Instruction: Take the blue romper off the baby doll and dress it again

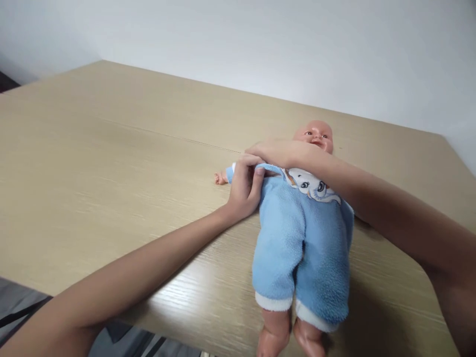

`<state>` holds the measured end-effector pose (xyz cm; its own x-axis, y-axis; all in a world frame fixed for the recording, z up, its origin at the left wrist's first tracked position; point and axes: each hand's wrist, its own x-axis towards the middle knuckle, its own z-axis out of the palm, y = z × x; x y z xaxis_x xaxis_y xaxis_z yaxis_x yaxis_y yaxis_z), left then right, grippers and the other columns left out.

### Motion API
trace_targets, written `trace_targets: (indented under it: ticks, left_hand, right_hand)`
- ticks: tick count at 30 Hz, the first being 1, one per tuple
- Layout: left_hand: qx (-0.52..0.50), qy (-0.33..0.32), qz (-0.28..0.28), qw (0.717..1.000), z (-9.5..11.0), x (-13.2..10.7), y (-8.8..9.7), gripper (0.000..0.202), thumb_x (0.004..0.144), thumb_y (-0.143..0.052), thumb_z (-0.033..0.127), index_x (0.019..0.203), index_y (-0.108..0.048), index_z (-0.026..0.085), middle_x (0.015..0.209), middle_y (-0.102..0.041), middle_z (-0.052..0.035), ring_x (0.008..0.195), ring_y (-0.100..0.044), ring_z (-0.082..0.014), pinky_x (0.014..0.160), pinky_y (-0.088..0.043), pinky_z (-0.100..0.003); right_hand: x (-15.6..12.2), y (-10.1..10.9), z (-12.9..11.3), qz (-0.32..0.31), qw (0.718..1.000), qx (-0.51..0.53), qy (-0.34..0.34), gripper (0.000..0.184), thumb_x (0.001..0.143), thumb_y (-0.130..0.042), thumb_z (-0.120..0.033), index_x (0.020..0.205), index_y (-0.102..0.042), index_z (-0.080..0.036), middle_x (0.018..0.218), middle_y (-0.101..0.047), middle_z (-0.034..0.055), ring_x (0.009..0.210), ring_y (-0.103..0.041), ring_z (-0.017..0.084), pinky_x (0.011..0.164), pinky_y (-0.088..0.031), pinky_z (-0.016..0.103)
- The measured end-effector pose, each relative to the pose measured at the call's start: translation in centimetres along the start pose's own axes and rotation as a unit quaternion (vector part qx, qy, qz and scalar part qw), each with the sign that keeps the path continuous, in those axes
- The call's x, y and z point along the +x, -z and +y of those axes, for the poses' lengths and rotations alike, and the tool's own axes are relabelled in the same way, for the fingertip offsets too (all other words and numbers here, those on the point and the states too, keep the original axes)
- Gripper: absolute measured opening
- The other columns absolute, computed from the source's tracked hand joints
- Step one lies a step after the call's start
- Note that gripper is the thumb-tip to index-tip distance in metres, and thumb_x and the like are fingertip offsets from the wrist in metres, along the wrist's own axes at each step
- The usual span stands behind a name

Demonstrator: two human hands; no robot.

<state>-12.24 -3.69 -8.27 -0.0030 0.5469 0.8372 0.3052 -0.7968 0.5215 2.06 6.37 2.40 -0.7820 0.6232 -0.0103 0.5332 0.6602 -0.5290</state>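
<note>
A baby doll (314, 133) lies on its back on a light wooden table (111, 148), head toward the wall and bare feet at the near edge. It wears a fluffy light-blue romper (301, 248) with a white printed bib. My left hand (243, 186) is closed, pinching the romper's fabric at the doll's shoulder and sleeve. My right hand (277, 152) reaches across the doll's chest from the right and grips the same blue fabric at the shoulder. One small doll hand pokes out of the sleeve to the left of my fingers.
The table meets a plain white wall (260, 44) at the back. Its near edge runs diagonally at lower left, with dark floor or clothing (22, 307) below it. The table's right edge lies near the frame's right side.
</note>
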Motion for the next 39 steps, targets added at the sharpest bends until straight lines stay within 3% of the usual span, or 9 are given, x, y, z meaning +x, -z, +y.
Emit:
trace_targets:
  ticks: [3,6,10,15,21,25,29,34,39]
  left_hand:
    - [-0.005,-0.001,-0.01,1.0,0.2,0.1,0.1,0.009,0.123,-0.052,0.03,0.125,-0.06,0.026,0.11,-0.067,-0.0053,0.1,-0.065,-0.019,0.089,-0.054,-0.036]
    - [-0.008,-0.03,-0.024,0.999,0.6,0.3,0.2,0.009,0.122,-0.053,0.031,0.122,-0.06,0.025,0.104,-0.065,-0.0042,0.094,-0.061,-0.0195,0.085,-0.054,-0.036]
    - [0.007,-0.059,-0.023,0.998,1.1,0.4,0.3,0.008,0.122,-0.055,0.031,0.121,-0.059,0.025,0.1,-0.064,-0.0025,0.088,-0.059,-0.0185,0.08,-0.053,-0.035]
    - [0.05,-0.116,-0.013,0.992,1.0,0.1,0.6,0.013,0.121,-0.055,0.032,0.13,-0.061,0.026,0.111,-0.068,-0.0053,0.102,-0.068,-0.0218,0.09,-0.058,-0.04]
    - [0.019,-0.134,0.038,0.99,0.5,-0.8,0.1,0.017,0.122,-0.047,0.04,0.134,-0.057,0.033,0.125,-0.064,-0.009,0.114,-0.068,-0.0263,0.098,-0.06,-0.049]
    - [-0.024,-0.045,0.048,0.998,0.5,-0.6,-0.4,0.016,0.123,-0.042,0.041,0.127,-0.054,0.031,0.116,-0.064,-0.008,0.107,-0.067,-0.0243,0.096,-0.057,-0.045]
    - [-0.059,0.131,0.047,0.989,0.3,-0.3,-0.7,0.033,0.121,-0.05,0.059,0.12,-0.059,0.027,0.116,-0.063,-0.007,0.111,-0.064,-0.0223,0.098,-0.056,-0.04]
    - [-0.163,0.279,0.05,0.945,-0.1,0.0,-0.9,0.054,0.107,-0.065,0.081,0.108,-0.06,0.028,0.101,-0.064,-0.0015,0.097,-0.063,-0.0188,0.094,-0.056,-0.034]
    - [-0.262,0.425,0.018,0.866,-1.1,0.6,-0.9,0.065,0.094,-0.075,0.089,0.104,-0.057,0.028,0.096,-0.066,-0.0009,0.09,-0.066,-0.0195,0.085,-0.058,-0.034]
  right_hand:
    - [-0.5,0.8,-0.6,-0.053,0.996,-0.074,0.009,0.018,0.092,-0.077,-0.015,0.107,-0.074,-0.025,0.11,-0.084,0.0061,0.098,-0.072,0.028,0.086,-0.05,0.039]
    - [-1.9,1.5,-0.6,0.047,0.996,-0.078,-0.019,0.027,0.093,-0.076,-0.027,0.119,-0.071,-0.023,0.121,-0.082,0.0109,0.104,-0.071,0.032,0.088,-0.051,0.042]
    - [-3.9,1.9,0.9,0.147,0.988,0.029,-0.033,0.032,0.083,-0.073,-0.022,0.114,-0.066,-0.026,0.118,-0.081,0.007,0.104,-0.072,0.03,0.094,-0.055,0.043]
    - [-5.7,2.1,2.4,0.138,0.972,0.187,-0.029,0.033,0.075,-0.068,-0.018,0.107,-0.061,-0.026,0.118,-0.079,0.0076,0.109,-0.073,0.029,0.101,-0.057,0.046]
    - [-6.8,1.4,1.4,0.136,0.977,0.166,0.006,0.03,0.074,-0.069,-0.016,0.102,-0.067,-0.026,0.116,-0.08,0.0087,0.111,-0.074,0.032,0.104,-0.058,0.05]
    - [-6.8,0.5,1.0,0.138,0.972,0.192,0.006,0.019,0.078,-0.072,-0.017,0.095,-0.07,-0.026,0.112,-0.083,0.0086,0.107,-0.076,0.031,0.105,-0.059,0.05]
    - [-7.1,0.0,1.0,0.129,0.964,0.231,-0.011,0.016,0.083,-0.077,-0.024,0.098,-0.074,-0.025,0.119,-0.085,0.009,0.113,-0.078,0.03,0.11,-0.06,0.049]
    - [-8.9,0.5,-0.1,0.199,0.965,0.152,-0.072,0.019,0.097,-0.077,-0.041,0.103,-0.075,-0.023,0.112,-0.084,0.0083,0.103,-0.076,0.027,0.094,-0.061,0.04]
    - [-10.7,0.5,-1.2,0.107,0.983,0.092,-0.115,0.04,0.101,-0.076,-0.062,0.09,-0.076,-0.023,0.085,-0.078,0.0047,0.082,-0.068,0.026,0.073,-0.047,0.038]
